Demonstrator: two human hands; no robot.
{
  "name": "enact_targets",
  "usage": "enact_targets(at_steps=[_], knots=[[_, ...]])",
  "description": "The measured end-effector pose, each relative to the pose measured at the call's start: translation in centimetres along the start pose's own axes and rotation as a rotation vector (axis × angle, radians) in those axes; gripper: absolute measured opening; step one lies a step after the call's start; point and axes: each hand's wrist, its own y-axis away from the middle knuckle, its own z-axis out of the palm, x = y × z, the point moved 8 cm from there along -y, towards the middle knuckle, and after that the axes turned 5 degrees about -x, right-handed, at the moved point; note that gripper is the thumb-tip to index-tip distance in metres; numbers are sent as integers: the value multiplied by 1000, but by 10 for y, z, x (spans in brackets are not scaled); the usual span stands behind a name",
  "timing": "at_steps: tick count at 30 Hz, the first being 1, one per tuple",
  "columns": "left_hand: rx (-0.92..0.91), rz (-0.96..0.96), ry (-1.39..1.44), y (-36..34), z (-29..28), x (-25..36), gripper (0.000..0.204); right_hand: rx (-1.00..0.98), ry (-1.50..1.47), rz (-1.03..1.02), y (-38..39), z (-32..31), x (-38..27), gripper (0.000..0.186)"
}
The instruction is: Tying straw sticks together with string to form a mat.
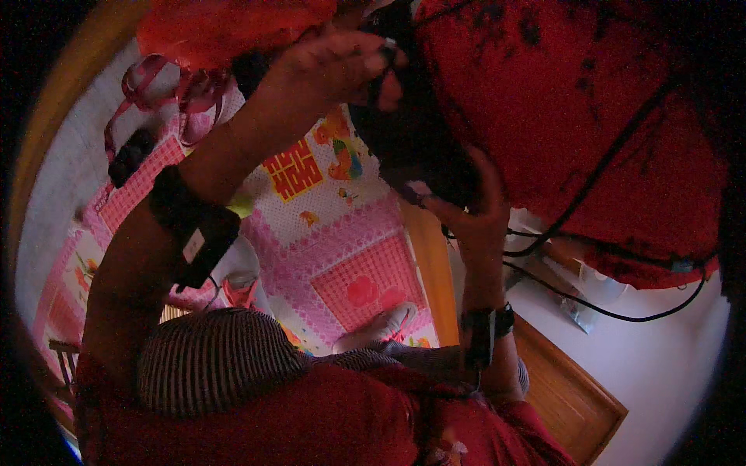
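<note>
A long black object (416, 132), dark and soft-looking, hangs between my two hands; its exact kind is lost in the dim light. My left hand (365, 62) reaches in at the top, its fingers pinched on a thin black strip at the upper part of this object. Lower down, my right hand (478, 198) grips the object's bottom end, thumb on the near side and fingers along the right edge. A small pale patch shows beside the right thumb. Large red cloth (559, 147) with black markings lies right next to the right hand.
Black cables (598, 159) loop across the red cloth. A pink-and-white patterned sheet (334, 233) spreads below. Dark red straps (186, 97), an orange-red bag (225, 31) and a small black item (128, 155) lie at the left. A wooden panel (575, 396) stands lower right; a foot (381, 326) rests below.
</note>
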Motion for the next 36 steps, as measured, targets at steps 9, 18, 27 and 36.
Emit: enact_targets(at_steps=[9, 18, 27, 36], knots=[[-384, -295, -210, 22, 6, -62, 27, 1, 46, -63, -2, -5, 6, 78], [-573, -178, -480, 12, 23, -51, 25, -81, 169, -62, -1, -2, -1, 80], [-644, -82, -698, 11, 35, -48, 19, -106, 85, 58, 0, 2, 6, 80], [-678, 206, -1116, 11, 56, -28, 13, -180, 257, -113, -2, 4, -5, 77]])
